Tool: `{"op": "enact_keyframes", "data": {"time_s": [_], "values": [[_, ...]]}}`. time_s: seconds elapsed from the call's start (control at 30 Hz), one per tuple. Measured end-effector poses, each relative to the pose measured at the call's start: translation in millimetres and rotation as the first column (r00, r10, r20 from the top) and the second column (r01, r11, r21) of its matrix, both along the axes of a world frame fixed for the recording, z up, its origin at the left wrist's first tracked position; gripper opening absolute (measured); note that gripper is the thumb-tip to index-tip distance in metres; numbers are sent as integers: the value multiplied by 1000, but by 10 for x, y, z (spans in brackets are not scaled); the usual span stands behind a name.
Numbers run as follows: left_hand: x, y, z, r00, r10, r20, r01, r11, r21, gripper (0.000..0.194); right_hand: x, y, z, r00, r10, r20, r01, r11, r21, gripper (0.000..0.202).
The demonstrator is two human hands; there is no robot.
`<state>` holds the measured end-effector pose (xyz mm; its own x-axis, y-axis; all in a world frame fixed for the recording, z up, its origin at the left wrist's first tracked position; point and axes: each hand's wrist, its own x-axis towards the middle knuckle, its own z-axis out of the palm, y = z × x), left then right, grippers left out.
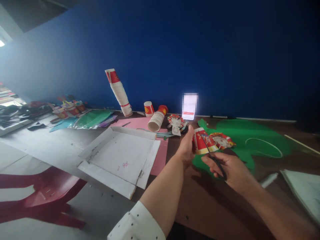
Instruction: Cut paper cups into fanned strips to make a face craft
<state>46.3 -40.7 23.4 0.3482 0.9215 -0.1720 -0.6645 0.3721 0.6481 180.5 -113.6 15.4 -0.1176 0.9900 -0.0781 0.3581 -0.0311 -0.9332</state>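
Red paper cup (pixel 203 141), gold-patterned, white-rimmed

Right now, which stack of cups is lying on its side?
The short stack, open mouth toward the camera. The tall stack stands on end, as does the single cup.

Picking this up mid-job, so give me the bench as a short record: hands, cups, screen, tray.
left hand: holds red printed paper cup
right hand: holds black-handled scissors, blades at the cup
cups: tall stack leaning; shorter stack on its side
phone: upright, screen lit
shallow white tray: left of the left forearm
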Motion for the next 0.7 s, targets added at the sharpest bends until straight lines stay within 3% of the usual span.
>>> {"op": "enact_keyframes", "data": {"time_s": [0.17, 0.7], "values": [[-7, 7, -8, 997, -78, 16, 78, 997, -1, 67, -13, 21, -14, 999, -22, -50, 21, 1000, -12, 42], [7, 31, -13, 999, 29, -27, -29, 1000, -11, 53, -35, 15, 38, 999, 30, 11, -30, 999, 39, 40]]}}
